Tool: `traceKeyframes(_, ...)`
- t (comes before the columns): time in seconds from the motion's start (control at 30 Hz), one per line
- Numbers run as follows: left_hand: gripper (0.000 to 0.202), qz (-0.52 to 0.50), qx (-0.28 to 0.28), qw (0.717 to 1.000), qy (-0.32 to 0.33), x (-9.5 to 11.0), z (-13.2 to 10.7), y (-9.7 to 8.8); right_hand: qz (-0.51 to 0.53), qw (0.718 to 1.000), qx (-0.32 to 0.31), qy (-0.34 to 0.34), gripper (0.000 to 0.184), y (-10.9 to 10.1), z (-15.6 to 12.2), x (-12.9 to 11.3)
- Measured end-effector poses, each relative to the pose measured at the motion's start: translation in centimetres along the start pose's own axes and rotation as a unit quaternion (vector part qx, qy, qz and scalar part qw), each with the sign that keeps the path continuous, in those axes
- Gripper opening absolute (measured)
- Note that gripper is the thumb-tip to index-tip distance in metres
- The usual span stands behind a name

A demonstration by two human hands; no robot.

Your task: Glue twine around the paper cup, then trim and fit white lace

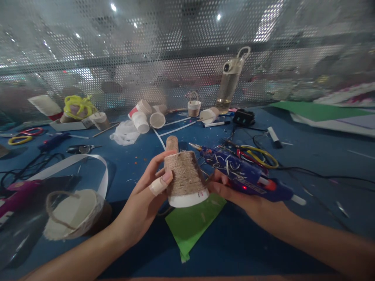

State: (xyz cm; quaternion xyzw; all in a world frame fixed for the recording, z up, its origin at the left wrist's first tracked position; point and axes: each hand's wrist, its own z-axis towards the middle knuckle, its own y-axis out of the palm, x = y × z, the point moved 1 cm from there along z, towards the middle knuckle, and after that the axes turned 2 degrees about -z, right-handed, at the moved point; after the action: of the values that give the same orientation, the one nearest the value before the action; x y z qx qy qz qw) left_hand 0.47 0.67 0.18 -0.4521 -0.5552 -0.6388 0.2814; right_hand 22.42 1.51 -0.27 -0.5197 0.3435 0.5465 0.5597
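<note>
My left hand (156, 179), with a bandage on its thumb, is closed around an upside-down paper cup (187, 175). Brown twine wraps most of the cup, leaving a white band at its wide rim. Just behind it stands a small twine-coloured roll (172, 143), partly covered by my fingers. My right hand (227, 189) is closed under a blue glue gun (234, 166), whose handle is mostly hidden. The gun's nozzle points left, close above the cup's narrow end; dried glue strands cling to its body and a red light glows. A green sheet (197, 222) lies below the cup.
A cup basket with a twine handle (73, 214) stands at left. Farther back are several paper cups (140, 121), a tilted-looking water bottle (230, 86) and a small basket (193, 108). Yellow-handled scissors (260, 156) and black cables lie right. A perforated screen (175, 47) rises behind.
</note>
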Motion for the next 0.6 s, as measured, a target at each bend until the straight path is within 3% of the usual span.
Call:
traceKeyframes(0.3, 0.031, 0.022, -0.004, 1.0, 0.013, -0.16, 0.01, -0.38, -0.013, 1.0, -0.001, -0.007, 0.025, 0.3, 0.0, 0.03)
traceKeyframes(0.43, 0.033, 0.04, 0.016, 0.999, 0.028, -0.05, 0.01, -0.47, -0.008, 1.0, 0.002, -0.016, 0.025, 0.27, 0.12, -0.31)
traceKeyframes(0.6, 0.032, 0.015, 0.065, 0.995, 0.08, 0.68, 0.27, -0.5, -0.094, 0.994, 0.045, -0.04, 0.023, -0.22, 0.32, -0.3)
